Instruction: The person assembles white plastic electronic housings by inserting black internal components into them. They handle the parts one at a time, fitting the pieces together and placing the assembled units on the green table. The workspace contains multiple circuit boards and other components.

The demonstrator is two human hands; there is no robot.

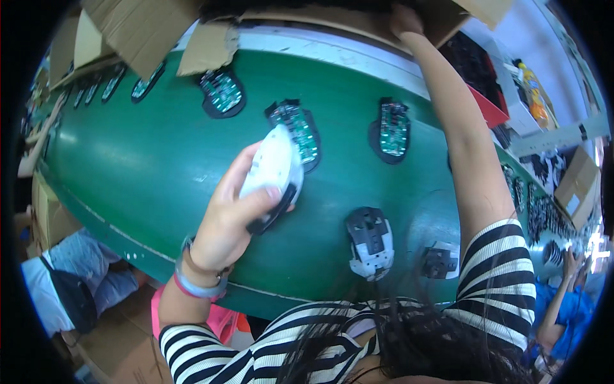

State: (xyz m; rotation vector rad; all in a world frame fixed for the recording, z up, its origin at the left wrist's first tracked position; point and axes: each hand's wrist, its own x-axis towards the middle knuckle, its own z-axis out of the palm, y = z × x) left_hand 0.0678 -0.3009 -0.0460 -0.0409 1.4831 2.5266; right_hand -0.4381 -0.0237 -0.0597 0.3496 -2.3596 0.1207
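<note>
Over the table [160,185], the left hand [225,217] grips a white shell [272,160]; past its far edge, the right hand [407,22] enters a box [451,19], grip unclear.

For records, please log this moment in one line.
left hand: holds white-black rounded plastic shell; right hand: in brown cardboard box; nearby: green circuit boards on black bases

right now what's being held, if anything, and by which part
The left hand grips a white mouse shell near its black end, thumb on top. The right hand reaches into a cardboard box; its hold cannot be told.
</note>
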